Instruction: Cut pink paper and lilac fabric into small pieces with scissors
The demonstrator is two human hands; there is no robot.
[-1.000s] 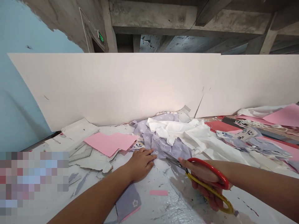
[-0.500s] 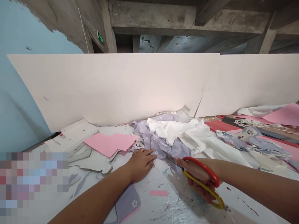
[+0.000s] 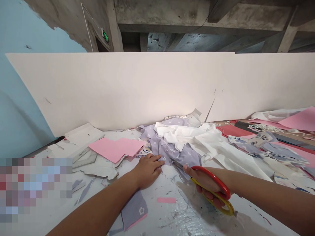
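My left hand (image 3: 147, 171) lies flat, fingers together, pressing on the edge of a lilac floral fabric (image 3: 169, 154). My right hand (image 3: 204, 183) grips a pair of scissors (image 3: 214, 191) with red and yellow loop handles. Their metal blades (image 3: 178, 165) reach the lilac fabric's lower edge, and their tips are hidden under the cloth. A crumpled white fabric (image 3: 192, 137) lies over the lilac fabric's far side. Just beyond my left fingers, a pink paper sheet (image 3: 115, 149) rests on the table.
White paper scraps (image 3: 83, 137) lie at the left. A small lilac fabric piece (image 3: 135, 209) and a pink strip (image 3: 166, 200) sit near me. Printed cloth (image 3: 265, 149) and red and pink sheets (image 3: 233, 131) cover the right. A tall white board (image 3: 137, 88) stands behind the table.
My right hand and the scissors have shifted left and up the table, closer to my left hand. My left hand stays on the fabric. The view has tilted slightly.
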